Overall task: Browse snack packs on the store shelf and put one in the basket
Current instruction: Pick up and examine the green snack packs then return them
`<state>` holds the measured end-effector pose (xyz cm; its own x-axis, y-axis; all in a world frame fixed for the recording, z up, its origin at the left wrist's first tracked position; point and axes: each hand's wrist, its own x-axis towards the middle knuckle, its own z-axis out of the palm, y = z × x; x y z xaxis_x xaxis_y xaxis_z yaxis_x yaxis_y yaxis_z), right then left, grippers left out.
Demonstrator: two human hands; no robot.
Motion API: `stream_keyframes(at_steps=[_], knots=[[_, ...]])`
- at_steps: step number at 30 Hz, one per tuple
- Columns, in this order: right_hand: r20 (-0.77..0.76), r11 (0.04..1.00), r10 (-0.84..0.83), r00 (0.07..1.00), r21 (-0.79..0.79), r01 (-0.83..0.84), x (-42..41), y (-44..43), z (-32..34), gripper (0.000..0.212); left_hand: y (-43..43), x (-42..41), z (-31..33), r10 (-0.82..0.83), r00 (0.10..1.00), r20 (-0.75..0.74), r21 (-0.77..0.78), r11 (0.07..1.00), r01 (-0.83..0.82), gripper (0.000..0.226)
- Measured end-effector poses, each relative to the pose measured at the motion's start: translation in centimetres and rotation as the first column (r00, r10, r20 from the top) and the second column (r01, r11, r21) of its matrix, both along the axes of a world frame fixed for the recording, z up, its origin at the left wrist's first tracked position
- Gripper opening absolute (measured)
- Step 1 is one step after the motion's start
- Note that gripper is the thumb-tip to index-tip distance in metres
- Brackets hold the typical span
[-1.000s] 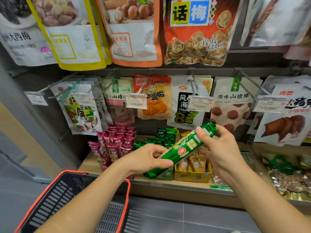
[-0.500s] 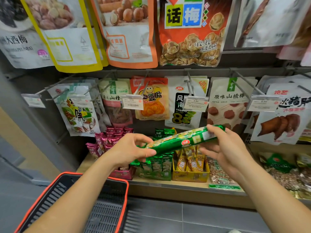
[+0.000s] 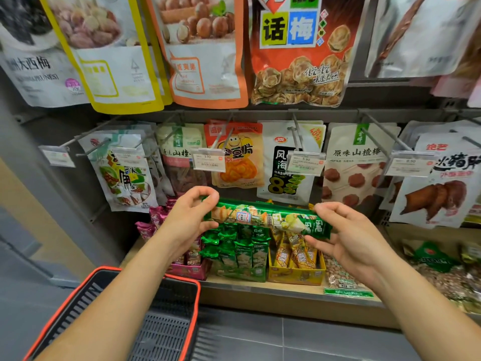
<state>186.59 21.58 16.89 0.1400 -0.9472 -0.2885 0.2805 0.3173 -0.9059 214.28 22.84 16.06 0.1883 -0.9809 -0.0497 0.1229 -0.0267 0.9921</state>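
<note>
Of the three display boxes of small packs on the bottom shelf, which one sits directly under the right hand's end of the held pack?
The yellow box, rightmost of the three; the green box and pink box lie further left.

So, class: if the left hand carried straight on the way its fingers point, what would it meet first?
Probably the hanging orange snack pouch behind the green snack pack that the left hand grips; depth is unclear.

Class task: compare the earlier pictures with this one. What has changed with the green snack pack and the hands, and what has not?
The green snack pack was turned from steeply tilted, right end high, to almost level. The left hand and right hand both kept hold of its ends. The basket stayed below, with no pack visible in it.
</note>
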Motion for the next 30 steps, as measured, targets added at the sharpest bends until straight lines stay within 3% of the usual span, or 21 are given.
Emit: stream_keyframes(at_steps=[10, 15, 21, 25, 27, 30], knots=[[0.142, 0.997, 0.030, 0.989, -0.080, -0.019, -0.1, -0.4, 0.0, 0.035, -0.1, 1.3, 0.6, 0.052, 0.934, -0.354, 0.055, 0.998, -0.035, 0.023], [0.152, 0.996, 0.068, 0.986, -0.075, -0.057, -0.3, -0.5, 0.3, 0.042, -0.3, 1.7, 0.2, 0.056, 0.942, -0.332, 0.037, 0.998, -0.046, 0.024], [0.036, 0.951, 0.267, 0.963, 0.153, -0.269, 0.1, 0.4, 0.5, 0.035, -0.5, 2.3, 0.2, 0.007, 0.942, -0.336, -0.083, 0.996, -0.037, 0.041], [0.031, 0.987, 0.157, 0.987, 0.014, -0.158, 0.1, 0.4, 0.5, 0.021, -0.5, 2.6, 0.1, -0.086, 0.898, -0.431, -0.072, 0.996, 0.061, 0.047], [0.009, 0.990, 0.117, 0.993, -0.074, -0.116, 0.1, 0.4, 0.5, 0.017, -0.4, 2.7, -0.1, -0.114, 0.926, -0.359, 0.015, 0.992, 0.128, 0.043], [-0.123, 0.969, 0.097, 0.988, -0.217, -0.122, 0.4, 0.5, 0.3, 0.019, -0.4, 2.5, -0.8, -0.129, 0.990, -0.052, 0.294, 0.946, 0.139, 0.045]])
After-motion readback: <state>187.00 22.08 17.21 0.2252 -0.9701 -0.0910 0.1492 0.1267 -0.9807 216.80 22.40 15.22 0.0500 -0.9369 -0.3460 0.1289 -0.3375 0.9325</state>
